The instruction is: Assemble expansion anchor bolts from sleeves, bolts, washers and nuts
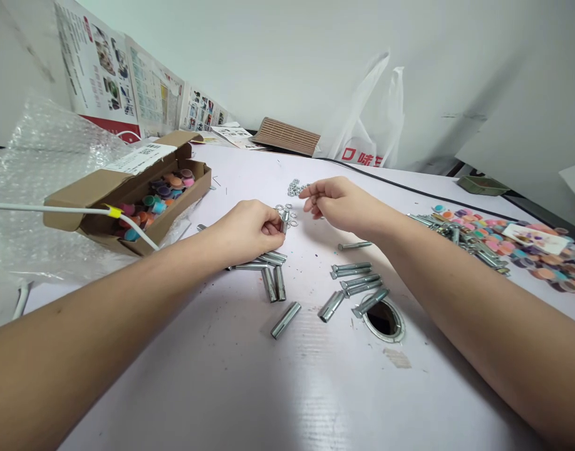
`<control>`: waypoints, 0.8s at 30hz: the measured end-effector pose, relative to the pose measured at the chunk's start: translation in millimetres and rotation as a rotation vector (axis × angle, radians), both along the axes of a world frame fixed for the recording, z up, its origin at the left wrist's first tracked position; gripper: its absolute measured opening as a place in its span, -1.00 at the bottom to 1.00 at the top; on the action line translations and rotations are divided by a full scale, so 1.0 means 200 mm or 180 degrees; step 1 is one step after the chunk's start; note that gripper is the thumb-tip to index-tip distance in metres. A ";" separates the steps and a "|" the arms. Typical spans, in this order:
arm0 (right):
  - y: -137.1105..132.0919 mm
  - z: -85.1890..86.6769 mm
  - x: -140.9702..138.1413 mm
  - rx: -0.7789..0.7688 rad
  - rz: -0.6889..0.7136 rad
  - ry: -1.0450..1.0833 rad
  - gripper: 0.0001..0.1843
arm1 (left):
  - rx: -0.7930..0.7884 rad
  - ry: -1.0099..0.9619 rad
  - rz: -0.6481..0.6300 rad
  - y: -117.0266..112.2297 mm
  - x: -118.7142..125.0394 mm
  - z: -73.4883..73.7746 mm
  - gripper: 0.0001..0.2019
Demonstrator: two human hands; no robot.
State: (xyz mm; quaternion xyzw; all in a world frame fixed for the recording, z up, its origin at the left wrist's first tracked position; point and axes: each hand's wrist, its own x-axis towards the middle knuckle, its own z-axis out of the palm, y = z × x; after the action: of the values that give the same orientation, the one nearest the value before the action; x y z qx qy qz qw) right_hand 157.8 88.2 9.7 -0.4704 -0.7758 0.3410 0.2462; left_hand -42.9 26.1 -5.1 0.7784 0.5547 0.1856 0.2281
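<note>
My left hand (250,233) is closed in a pinch around an upright metal bolt (285,216), whose upper end shows above the fingertips. Just behind it lie several flat washers (293,223) and a small heap of nuts (294,187). Close to these nuts, my right hand (333,199) hovers with its fingers loosely apart and nothing visible in them. Below my left hand are several metal sleeves (279,284), partly hidden by it. A single sleeve (285,320) lies nearer to me. Several loose bolts (361,285) lie under my right forearm.
An open cardboard box (184,197) of colourful caps stands at left beside bubble wrap (43,188). At right are a pile of metal bolts (475,244) and scattered caps (545,272). A round hole (386,318) pierces the table. A black cable (409,186) crosses behind.
</note>
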 end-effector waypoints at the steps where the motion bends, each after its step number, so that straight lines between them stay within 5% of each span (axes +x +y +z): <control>1: -0.01 0.00 -0.01 0.0028 0.0148 0.0307 -0.66 | 0.0011 -0.0017 -0.0017 0.00 0.00 0.00 -0.85; 6: -0.08 -0.01 -0.08 0.0689 0.0689 0.0807 -0.70 | 0.0082 -0.0077 -0.0052 0.01 -0.01 -0.01 -0.82; 11: -0.14 -0.04 -0.08 0.1551 0.0863 -0.0033 -0.65 | 0.0096 -0.0010 0.0005 0.01 -0.01 -0.01 -0.82; 24: -0.16 -0.04 -0.09 0.1898 0.1162 -0.0180 -0.61 | 0.0172 0.0022 -0.0039 0.01 0.00 -0.01 -0.86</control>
State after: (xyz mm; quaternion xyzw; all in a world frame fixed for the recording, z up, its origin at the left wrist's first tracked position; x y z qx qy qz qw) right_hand 139.0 56.4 1.6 -0.2406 -0.9191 0.1247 0.2861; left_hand -42.8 28.8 -6.6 0.7882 0.5455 0.1964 0.2062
